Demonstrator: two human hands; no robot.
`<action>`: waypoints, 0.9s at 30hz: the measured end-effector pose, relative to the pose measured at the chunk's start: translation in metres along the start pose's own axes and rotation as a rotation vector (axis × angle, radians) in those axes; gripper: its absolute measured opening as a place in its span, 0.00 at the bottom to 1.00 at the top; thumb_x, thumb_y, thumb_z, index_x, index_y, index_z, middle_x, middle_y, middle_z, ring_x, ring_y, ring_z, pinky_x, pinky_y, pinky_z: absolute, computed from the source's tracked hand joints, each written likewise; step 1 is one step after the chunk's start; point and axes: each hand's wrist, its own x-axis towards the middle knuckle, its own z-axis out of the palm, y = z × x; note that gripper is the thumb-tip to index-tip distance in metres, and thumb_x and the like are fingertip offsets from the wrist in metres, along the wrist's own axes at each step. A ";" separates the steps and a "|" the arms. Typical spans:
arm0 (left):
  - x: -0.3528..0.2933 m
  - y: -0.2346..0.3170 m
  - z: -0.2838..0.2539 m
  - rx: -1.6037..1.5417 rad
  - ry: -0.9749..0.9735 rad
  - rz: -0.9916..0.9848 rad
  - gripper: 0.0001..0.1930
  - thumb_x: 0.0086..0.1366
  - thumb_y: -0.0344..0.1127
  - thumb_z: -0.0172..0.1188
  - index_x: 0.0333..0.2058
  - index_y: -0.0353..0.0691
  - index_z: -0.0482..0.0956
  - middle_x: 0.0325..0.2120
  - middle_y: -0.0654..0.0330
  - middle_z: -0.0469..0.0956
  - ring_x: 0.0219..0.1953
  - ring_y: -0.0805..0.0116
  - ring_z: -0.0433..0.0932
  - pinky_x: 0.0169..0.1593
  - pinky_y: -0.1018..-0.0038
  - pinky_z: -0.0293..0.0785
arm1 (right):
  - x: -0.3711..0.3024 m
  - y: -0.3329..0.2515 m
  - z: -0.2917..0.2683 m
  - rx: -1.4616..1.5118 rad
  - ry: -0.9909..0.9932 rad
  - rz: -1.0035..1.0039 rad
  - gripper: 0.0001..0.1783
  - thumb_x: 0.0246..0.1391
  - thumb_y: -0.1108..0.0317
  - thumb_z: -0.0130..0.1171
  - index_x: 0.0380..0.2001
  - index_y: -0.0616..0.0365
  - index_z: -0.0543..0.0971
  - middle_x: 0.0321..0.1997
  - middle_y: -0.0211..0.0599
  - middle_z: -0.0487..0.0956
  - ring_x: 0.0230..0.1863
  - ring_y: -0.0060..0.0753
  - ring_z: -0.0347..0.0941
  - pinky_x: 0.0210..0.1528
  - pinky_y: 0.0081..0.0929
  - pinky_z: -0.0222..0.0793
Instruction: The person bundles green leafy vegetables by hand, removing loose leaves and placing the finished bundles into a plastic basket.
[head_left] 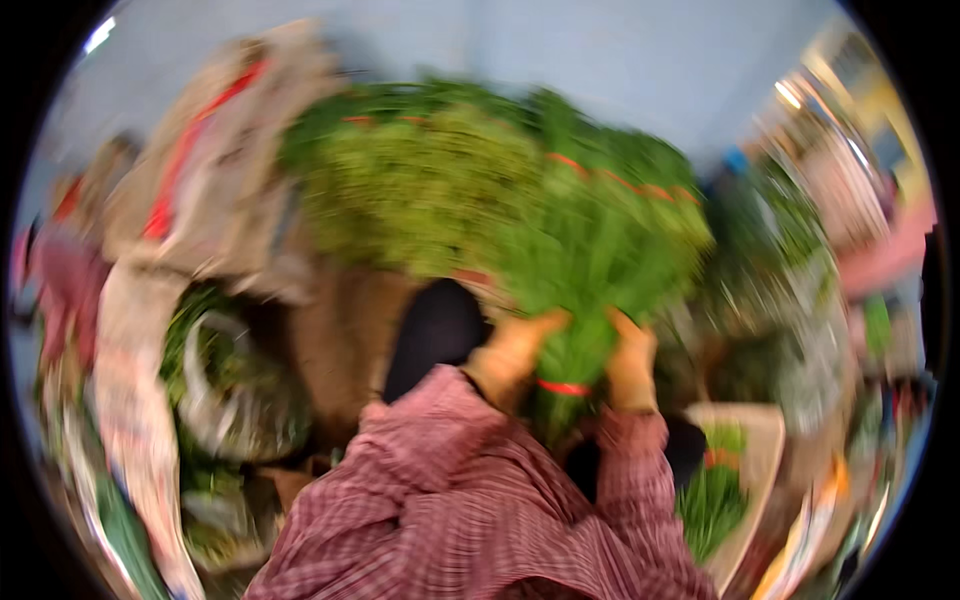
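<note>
A bunch of long green leaves (583, 345), tied near its lower end with a red band (563, 387), stands between my two hands in front of my body. My left hand (510, 355) is closed against its left side, and my right hand (632, 365) grips its right side. The leaf tips fan out away from me toward a heap of more banded green bunches (640, 165). Left of those lies a broad pile of yellowish-green, flowery-looking bunches (420, 190). Motion blur softens the fingers and the leaf edges.
A beige sack with a red stripe (215, 160) leans at the far left. Clear plastic bags of greens lie at left (240, 400) and right (770, 260). By my right knee, a shallow tray (765, 450) holds cut greens. A blue wall (600, 50) rises behind.
</note>
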 end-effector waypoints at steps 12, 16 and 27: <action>0.016 0.009 0.028 0.212 0.255 0.189 0.25 0.65 0.28 0.63 0.59 0.32 0.68 0.53 0.55 0.75 0.51 0.60 0.75 0.55 0.64 0.74 | -0.017 -0.034 0.003 -0.174 0.101 -0.178 0.55 0.35 0.60 0.80 0.66 0.64 0.62 0.65 0.56 0.69 0.66 0.52 0.65 0.67 0.37 0.63; 0.019 -0.001 0.007 0.398 -0.287 0.084 0.29 0.65 0.29 0.64 0.63 0.38 0.66 0.58 0.55 0.72 0.59 0.64 0.70 0.60 0.68 0.69 | -0.009 -0.020 0.024 0.166 0.230 0.027 0.38 0.42 0.68 0.75 0.58 0.65 0.72 0.50 0.45 0.81 0.46 0.40 0.79 0.49 0.31 0.76; 0.042 0.016 -0.006 0.398 0.132 0.232 0.39 0.62 0.35 0.68 0.67 0.35 0.57 0.66 0.47 0.60 0.67 0.55 0.60 0.68 0.62 0.57 | 0.004 0.022 0.000 1.126 0.081 0.357 0.23 0.50 0.76 0.68 0.51 0.67 0.76 0.47 0.42 0.81 0.45 0.41 0.78 0.48 0.39 0.77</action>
